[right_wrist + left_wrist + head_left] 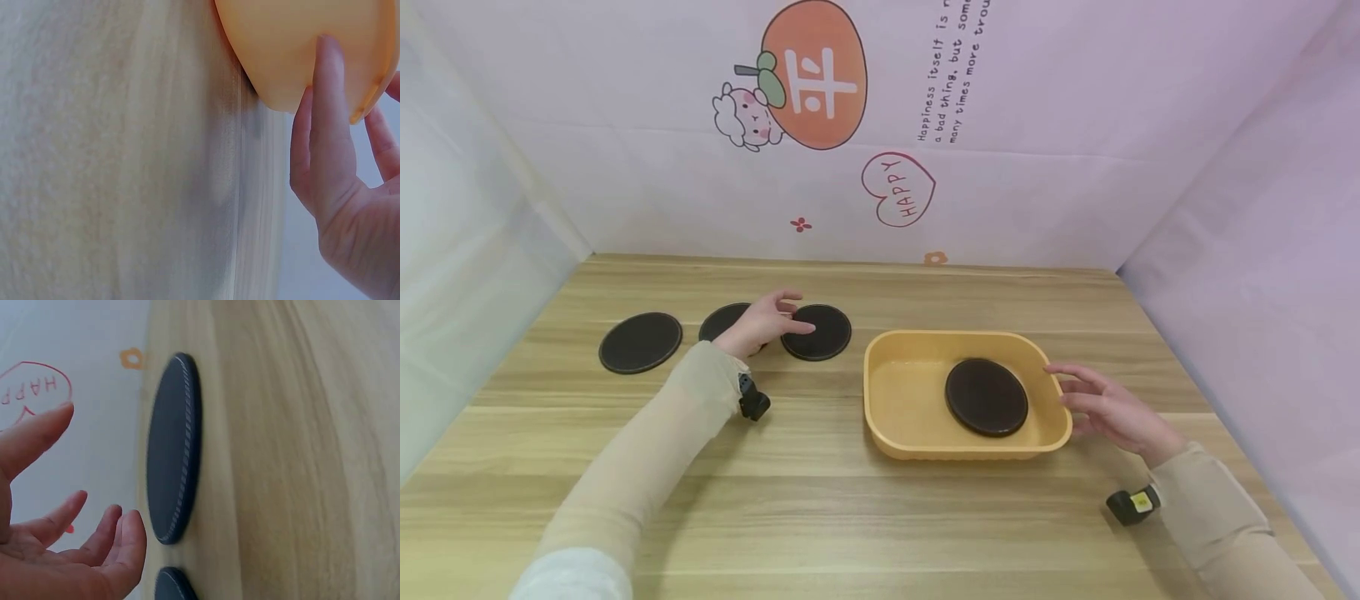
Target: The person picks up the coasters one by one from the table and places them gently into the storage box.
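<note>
My left hand (762, 323) hovers over the middle and right of the black round coasters, fingers spread and nothing in them. The right coaster (822, 333) lies partly under its fingertips; the middle coaster (722, 320) is partly covered by the hand. In the left wrist view, a coaster (174, 450) with a stitched edge lies beyond the fingers. My right hand (1116, 417) is at the right end of a yellow plastic basin (902, 450), its nearly straight fingers against the outer wall and rim. Inside the basin rests a dark round coaster (987, 397).
Another black coaster (641, 342) lies at the far left of the wooden table (820, 525). A printed white cloth (1037, 200) hangs behind the table's back edge, and plain white cloths stand at both sides.
</note>
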The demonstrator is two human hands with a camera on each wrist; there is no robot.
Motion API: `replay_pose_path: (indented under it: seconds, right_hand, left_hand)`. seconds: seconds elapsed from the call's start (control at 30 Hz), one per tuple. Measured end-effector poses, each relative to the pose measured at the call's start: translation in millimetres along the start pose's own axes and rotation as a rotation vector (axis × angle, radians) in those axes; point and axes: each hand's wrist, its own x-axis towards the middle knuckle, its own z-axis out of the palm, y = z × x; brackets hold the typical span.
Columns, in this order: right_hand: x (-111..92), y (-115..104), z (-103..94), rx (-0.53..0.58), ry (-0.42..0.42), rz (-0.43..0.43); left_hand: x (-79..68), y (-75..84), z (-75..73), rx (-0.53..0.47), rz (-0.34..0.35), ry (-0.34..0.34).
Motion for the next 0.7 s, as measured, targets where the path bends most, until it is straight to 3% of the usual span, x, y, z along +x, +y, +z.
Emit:
replay_pose_path:
  seconds: [0.37,0.7]
  right_hand:
    - [0,-1,-0.5,-0.022,0.018,0.021]
    - [0,0,-1.0,-0.011,0.01,0.017]
  left_hand:
    - [12.3,-6.5,5.1,0.143,0.007,-0.006]
    - [18.3,-6.2,13.7,0.352,0.06,-0.03]
